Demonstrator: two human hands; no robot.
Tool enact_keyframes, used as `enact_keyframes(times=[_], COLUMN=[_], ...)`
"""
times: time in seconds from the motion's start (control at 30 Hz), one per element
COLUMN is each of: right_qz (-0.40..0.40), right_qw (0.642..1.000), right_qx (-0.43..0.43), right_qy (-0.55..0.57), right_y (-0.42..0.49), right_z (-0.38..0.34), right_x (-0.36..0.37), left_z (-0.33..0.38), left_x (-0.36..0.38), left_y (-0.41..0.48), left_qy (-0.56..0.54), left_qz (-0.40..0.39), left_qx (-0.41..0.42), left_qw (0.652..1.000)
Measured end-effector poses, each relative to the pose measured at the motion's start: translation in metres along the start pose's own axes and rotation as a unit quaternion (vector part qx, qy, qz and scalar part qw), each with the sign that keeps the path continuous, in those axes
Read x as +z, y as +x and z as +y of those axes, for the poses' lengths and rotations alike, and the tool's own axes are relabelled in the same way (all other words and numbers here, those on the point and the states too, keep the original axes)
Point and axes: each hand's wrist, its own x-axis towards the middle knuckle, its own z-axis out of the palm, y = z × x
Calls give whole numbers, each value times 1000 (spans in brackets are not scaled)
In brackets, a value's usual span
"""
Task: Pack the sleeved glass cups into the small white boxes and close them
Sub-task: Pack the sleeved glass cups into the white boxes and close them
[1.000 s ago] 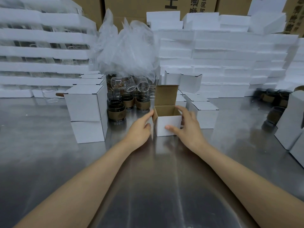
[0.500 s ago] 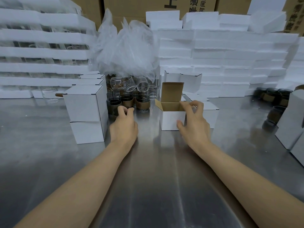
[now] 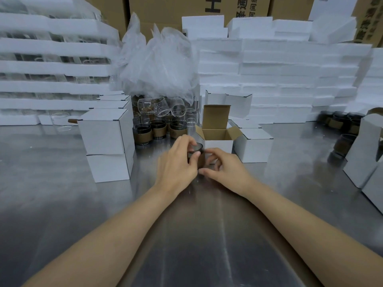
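One sleeved glass cup [image 3: 197,150] stands between my two hands on the steel table [image 3: 62,204], just in front of the one open white box [image 3: 219,145]. The box's brown-lined lid stands upright and its side flaps are spread.

To my left I count two closed boxes [image 3: 106,132] stacked one on the other, with the tops of more showing behind them. To the right of the open box lies one closed box [image 3: 255,147]. Beyond the cup I can count three sleeved cups in a row [image 3: 158,132], with bare clear glasses [image 3: 163,108] heaped above them under a crumpled plastic bag [image 3: 157,63].

My left hand [image 3: 178,160] reaches forward with the back of the hand up. Its fingers are curled over the cup's rim and far side, and its thumb is on the near side, gripping it. My right hand [image 3: 226,166] comes in from the other side with curled fingers, the forefinger at the rim and the thumb low by the base, pinching the same cup.

My left fingers cover most of the cup's sleeve. More dark cups [image 3: 339,123] at the far right are too blurred to count. The white boxes at the right edge [image 3: 362,150] are cut off by the frame.
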Motion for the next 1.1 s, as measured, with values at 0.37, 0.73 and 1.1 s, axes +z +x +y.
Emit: enact_keyframes(times=[0.37, 0.73, 1.1], right_qz=[131, 84, 106], right_qw=[979, 978, 971], right_qx=[-24, -72, -63], right_qy=[157, 179, 207], right_y=[-4, -4, -5], right_z=[-15, -5, -17], right_x=[-5, -6, -9], left_z=[2, -12, -11], left_x=[5, 11, 9], left_y=[2, 7, 8], left_qy=[-186, -247, -293], left_qz=[18, -119, -136], left_qx=[90, 17, -32], left_qw=[978, 961, 946])
